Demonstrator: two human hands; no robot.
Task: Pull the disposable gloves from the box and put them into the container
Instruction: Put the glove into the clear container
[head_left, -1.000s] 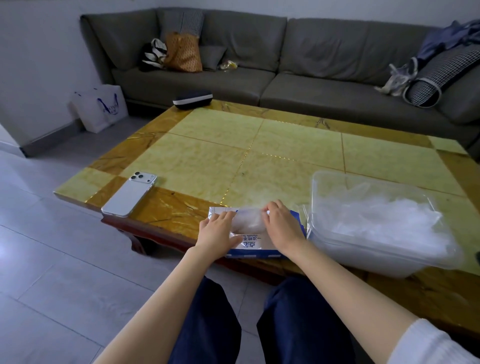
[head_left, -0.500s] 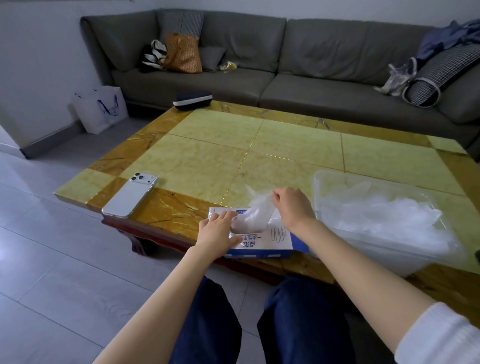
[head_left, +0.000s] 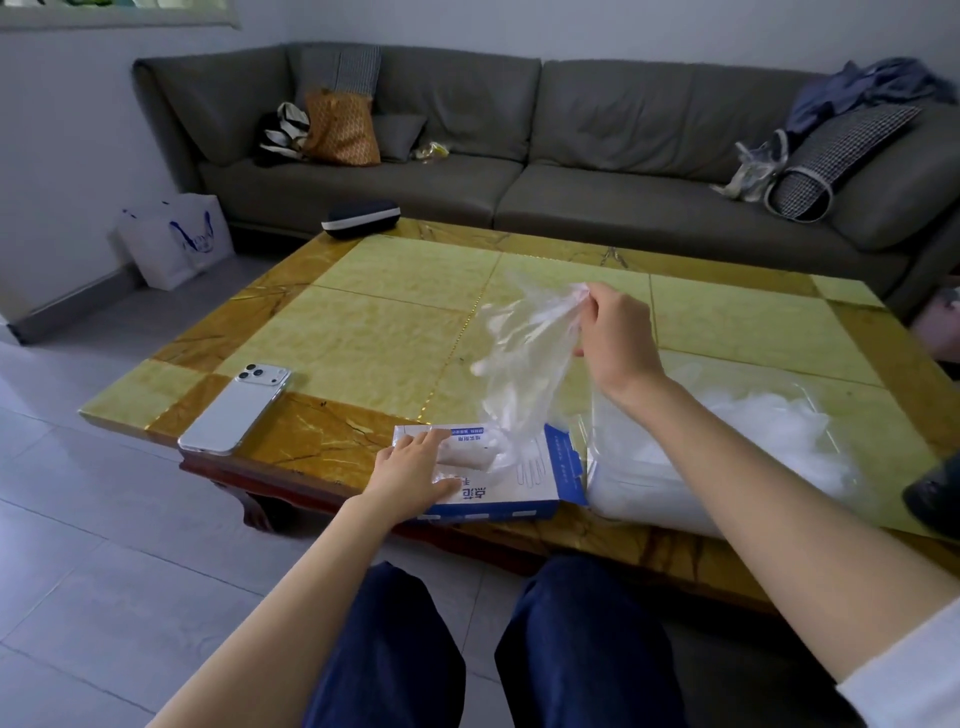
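We see a glossy stone-look worktop (head_left: 395, 332), a thin, clear plastic-film glove (head_left: 524, 358), a printed cardboard box (head_left: 511, 486), and a translucent plastic container (head_left: 649, 488).

bare tabletop (head_left: 395, 332) beyond box (head_left: 519, 493), container (head_left: 779, 467) just right

Home living room: sofa (head_left: 467, 171), coffee table (head_left: 395, 312)

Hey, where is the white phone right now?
In the head view, the white phone lies face down on the table's near left corner, left of the glove box.
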